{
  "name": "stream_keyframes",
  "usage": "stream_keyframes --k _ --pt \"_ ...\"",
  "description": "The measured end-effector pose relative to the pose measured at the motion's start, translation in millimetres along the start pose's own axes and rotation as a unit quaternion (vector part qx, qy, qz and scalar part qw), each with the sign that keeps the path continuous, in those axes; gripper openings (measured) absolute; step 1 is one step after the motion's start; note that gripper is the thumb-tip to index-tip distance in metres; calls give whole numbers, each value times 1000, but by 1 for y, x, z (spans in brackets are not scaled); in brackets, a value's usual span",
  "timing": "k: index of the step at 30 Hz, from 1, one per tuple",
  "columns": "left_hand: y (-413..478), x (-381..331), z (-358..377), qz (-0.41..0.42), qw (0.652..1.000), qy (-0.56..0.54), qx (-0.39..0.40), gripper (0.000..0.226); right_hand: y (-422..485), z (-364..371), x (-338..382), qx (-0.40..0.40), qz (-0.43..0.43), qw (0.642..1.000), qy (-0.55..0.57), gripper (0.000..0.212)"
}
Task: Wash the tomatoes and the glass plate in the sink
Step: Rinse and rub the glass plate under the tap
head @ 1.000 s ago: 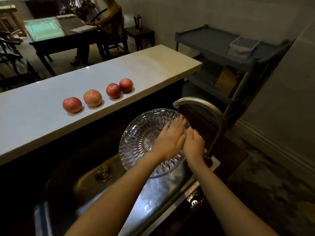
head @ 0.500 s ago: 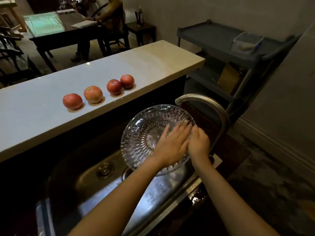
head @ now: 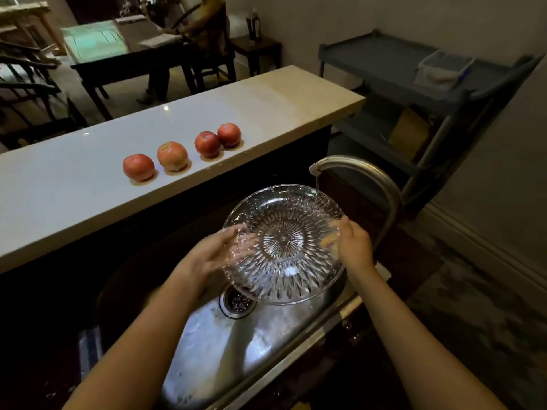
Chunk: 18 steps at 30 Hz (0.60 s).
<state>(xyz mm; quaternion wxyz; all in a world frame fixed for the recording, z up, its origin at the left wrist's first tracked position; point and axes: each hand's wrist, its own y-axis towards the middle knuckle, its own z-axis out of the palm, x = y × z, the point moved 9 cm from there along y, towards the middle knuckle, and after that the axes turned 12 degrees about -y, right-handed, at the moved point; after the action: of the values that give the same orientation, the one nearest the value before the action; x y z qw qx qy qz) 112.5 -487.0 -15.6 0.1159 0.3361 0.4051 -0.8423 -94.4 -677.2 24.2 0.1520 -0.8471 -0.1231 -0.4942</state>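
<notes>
A cut-glass plate (head: 284,241) is held tilted over the steel sink (head: 225,344), its face toward me. My left hand (head: 213,253) grips its left rim, with the fingers showing through the glass. My right hand (head: 353,247) grips the right rim. A thin stream of water falls from the curved faucet (head: 370,179) onto the plate's upper right edge. Several red tomatoes lie in a row on the white counter (head: 74,196): one at the left (head: 138,167), one paler (head: 172,156), and two touching at the right (head: 207,144).
The sink drain (head: 236,301) shows below the plate. A grey utility cart (head: 414,72) with a clear plastic box (head: 442,69) stands at the right by the wall. Beyond the counter a person sits at a dark table (head: 127,60) among chairs.
My left hand has moved from the plate's right side, beside my right hand, to its left rim. The plate now faces me, held between both hands.
</notes>
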Motion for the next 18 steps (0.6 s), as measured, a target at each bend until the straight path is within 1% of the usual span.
stream_keyframes --k 1,2,3,4,5,6,7,8,10,12,13,14,15,17,18 --pt "-2 1 -2 6 998 -55 8 27 2 4 7 3 -32 998 -50 37" --pt "-3 1 -5 22 997 -72 -4 27 3 10 16 10 -73 991 -114 38" --pt "-5 -1 -7 42 996 -76 -22 26 4 19 25 26 -120 972 -202 47" --pt "-7 -3 -10 63 994 -79 -42 23 3 32 31 45 -168 935 -310 57" --pt "-10 -5 -13 79 991 -86 -64 20 2 45 36 57 -215 883 -413 64" --pt "-13 -8 -16 92 988 -90 -85 17 -1 56 38 66 -254 835 -483 67" --pt "-14 -9 -19 102 985 -99 -102 16 -4 65 39 77 -278 804 -520 70" --pt "-16 -9 -21 110 980 -117 -114 17 -10 74 41 93 -298 786 -534 72" --pt "-19 -9 -24 129 970 -157 -134 17 -40 102 39 158 -353 767 -511 75" --pt "-21 -10 -23 151 963 -172 -142 23 -84 131 30 229 -425 732 -480 72" --pt "-22 -10 -21 159 962 -175 -137 27 -96 135 26 249 -446 713 -479 68" --pt "-23 -10 -21 168 961 -174 -136 30 -93 132 24 250 -450 709 -482 63" --pt "-24 -10 -23 176 959 -171 -144 30 -78 124 23 239 -432 719 -489 59" --pt "-27 -11 -29 189 956 -156 -163 32 -35 98 19 202 -345 768 -501 61" --pt "-29 -11 -31 194 955 -147 -168 32 -25 92 16 204 -313 779 -504 64"
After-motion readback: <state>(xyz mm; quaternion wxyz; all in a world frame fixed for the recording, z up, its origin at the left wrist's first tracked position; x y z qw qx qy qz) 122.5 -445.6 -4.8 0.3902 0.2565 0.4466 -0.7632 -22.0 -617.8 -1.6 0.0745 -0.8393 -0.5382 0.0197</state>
